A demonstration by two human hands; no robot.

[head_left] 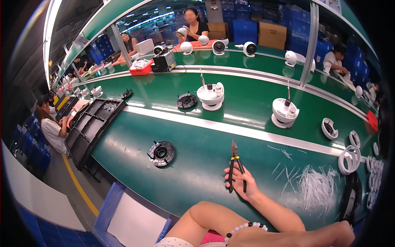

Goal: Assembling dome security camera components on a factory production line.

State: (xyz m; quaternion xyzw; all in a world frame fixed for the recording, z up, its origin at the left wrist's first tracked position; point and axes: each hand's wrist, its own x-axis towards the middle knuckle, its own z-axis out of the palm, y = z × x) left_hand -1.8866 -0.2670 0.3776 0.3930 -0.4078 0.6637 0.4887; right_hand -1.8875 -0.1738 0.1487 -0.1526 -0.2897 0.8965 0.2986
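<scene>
My right hand [240,181], palm up, is closed round the black-and-yellow handles of diagonal cutters [234,164]. Their jaws point away from me, a little above the green bench. My left arm [222,218] lies bent across the lower edge, crossing toward the right; a black-and-white bead bracelet [251,224] is on it. The fingers of my left hand cannot be made out. Left of the cutters lies a round black part [161,154] with short prongs and a bit of wiring. Thin whitish plastic strips [317,187] are heaped to the right.
White bowl-shaped housings [210,96] and another black part [187,101] stand beyond the pale rail [197,122]. White rings [349,159] lie right, a black tray [92,125] left. A blue bin [108,210] is lower left. Co-workers sit around the line.
</scene>
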